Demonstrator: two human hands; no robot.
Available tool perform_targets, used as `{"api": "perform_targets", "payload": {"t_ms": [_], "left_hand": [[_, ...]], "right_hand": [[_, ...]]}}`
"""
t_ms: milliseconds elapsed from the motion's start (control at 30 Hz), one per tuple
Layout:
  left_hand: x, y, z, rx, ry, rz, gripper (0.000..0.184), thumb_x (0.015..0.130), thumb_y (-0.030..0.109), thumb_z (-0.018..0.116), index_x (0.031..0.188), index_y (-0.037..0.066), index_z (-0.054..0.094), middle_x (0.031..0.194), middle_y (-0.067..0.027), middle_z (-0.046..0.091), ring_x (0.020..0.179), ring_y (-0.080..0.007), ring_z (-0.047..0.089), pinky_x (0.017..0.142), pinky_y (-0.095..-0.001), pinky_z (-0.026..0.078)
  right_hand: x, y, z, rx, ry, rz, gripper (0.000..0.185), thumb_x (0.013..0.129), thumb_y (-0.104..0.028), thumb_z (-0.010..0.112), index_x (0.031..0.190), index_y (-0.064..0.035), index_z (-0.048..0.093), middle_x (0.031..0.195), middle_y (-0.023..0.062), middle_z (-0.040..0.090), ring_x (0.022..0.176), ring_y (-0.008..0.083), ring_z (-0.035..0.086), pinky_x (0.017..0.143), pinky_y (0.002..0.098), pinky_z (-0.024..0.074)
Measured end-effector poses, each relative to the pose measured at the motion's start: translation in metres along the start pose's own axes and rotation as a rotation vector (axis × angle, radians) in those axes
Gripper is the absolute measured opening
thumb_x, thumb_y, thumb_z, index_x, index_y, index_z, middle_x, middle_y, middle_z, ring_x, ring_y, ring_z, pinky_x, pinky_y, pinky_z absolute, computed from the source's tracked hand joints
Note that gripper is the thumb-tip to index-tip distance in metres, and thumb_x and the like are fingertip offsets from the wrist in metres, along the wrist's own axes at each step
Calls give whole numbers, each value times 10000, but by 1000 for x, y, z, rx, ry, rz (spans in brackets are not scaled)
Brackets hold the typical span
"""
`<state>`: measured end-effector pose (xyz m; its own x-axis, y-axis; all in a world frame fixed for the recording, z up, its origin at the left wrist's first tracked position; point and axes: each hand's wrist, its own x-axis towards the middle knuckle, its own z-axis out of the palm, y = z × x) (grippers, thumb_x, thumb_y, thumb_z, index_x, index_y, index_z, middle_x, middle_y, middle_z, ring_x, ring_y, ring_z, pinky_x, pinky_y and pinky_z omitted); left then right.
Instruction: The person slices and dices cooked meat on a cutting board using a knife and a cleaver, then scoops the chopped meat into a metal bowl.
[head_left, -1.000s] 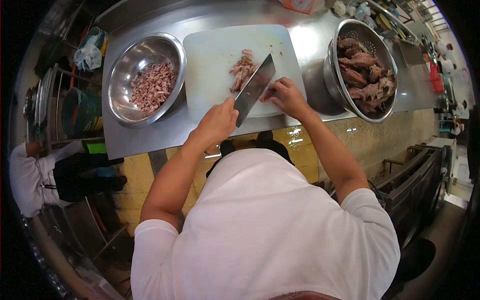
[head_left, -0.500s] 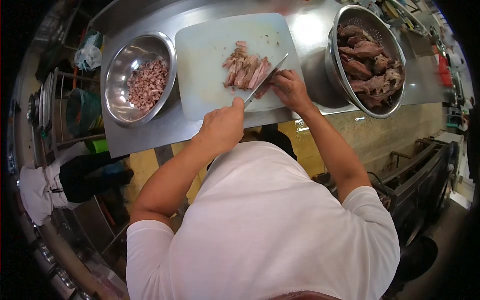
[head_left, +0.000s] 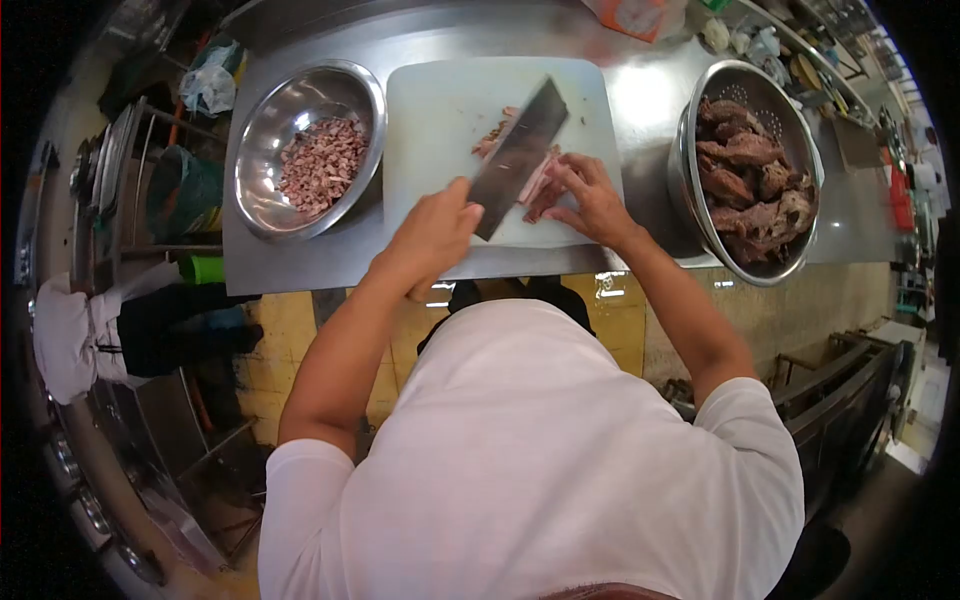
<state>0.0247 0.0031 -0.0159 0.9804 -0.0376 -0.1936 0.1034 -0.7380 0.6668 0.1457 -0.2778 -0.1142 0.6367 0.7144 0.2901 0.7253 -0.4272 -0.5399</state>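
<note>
Left hand: I see the left hand [head_left: 435,230] wrapped round the handle of the cleaver [head_left: 522,155], fingers closed on it, thumb up by the blade. Looks like a firm grip for control of a wide blade.
Cleaver: extends forward and rightward from the left fingers, broad face tilted so my head feed sees it. Slightly blurred. Can't tell whether its edge touches meat or board.
Right hand: right hand [head_left: 597,207] is low over the board, fingers bent, thumb set apart from them. Tips are at the meat strips; whether they pinch or only press, I can't tell. Reads as steadying, to stop them sliding.
Meat strips: at the right fingertips [head_left: 540,188], just right of the blade, lying side by side. Probably kept together so one hand can manage them.
Loose cut meat: a small heap [head_left: 490,138], forward of the left fingers, partly hidden behind the blade.
Cutting board: white cutting board [head_left: 430,100] under both sets of fingers, likely to keep the blade off the steel counter [head_left: 300,262].
Bowl: steel bowl [head_left: 262,150] left of the left fingers, apart from them, with small diced meat [head_left: 322,165] inside.
Colander: perforated colander [head_left: 734,84] right of the right fingers, well apart, with big dark meat pieces [head_left: 755,195]. Placement presumably leaves both containers within arm's reach.
</note>
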Motion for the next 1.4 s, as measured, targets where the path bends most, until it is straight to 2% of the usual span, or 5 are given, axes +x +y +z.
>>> {"api": "perform_targets", "payload": {"t_ms": [133,233,567,1000,1400], "left_hand": [[-28,-9,-39,-243,131,-298,211,1026,200,564,971,26,460,627,-79,549,479,-162,574,473,-358,469],[-45,-19,-41,-264,214,-343,216,1021,199,575,938,49,445,600,-53,544,467,-151,568,443,-335,458],[-64,-36,-4,117,316,-316,157,994,157,559,1035,26,481,816,-278,685,851,-534,652,744,-632,472],[-20,-15,9,186,262,-246,191,998,170,516,1108,20,471,820,-319,676,820,-549,652,772,-663,471],[-20,-1,24,155,137,-222,182,995,139,522,1104,12,450,800,-320,670,804,-544,654,776,-654,475]], "right_hand": [[52,9,-4,-327,-281,-135,1136,659,-775,757,1593,-256,373,1723,129,127,1571,423,117,1246,623,151],[88,6,-7,-378,-381,-241,1202,632,-797,765,1618,-266,328,1714,149,166,1568,431,131,1243,619,161],[95,-28,53,-297,-57,-109,982,713,-744,754,1416,-90,547,1342,170,540,1291,411,460,1125,586,314],[120,-27,44,-249,-118,55,736,972,-541,554,1515,-52,465,1536,214,472,1422,450,417,1193,591,268],[80,-42,55,-391,19,89,830,789,-607,762,1381,-65,551,1396,155,532,1328,362,467,1124,599,320]]}}
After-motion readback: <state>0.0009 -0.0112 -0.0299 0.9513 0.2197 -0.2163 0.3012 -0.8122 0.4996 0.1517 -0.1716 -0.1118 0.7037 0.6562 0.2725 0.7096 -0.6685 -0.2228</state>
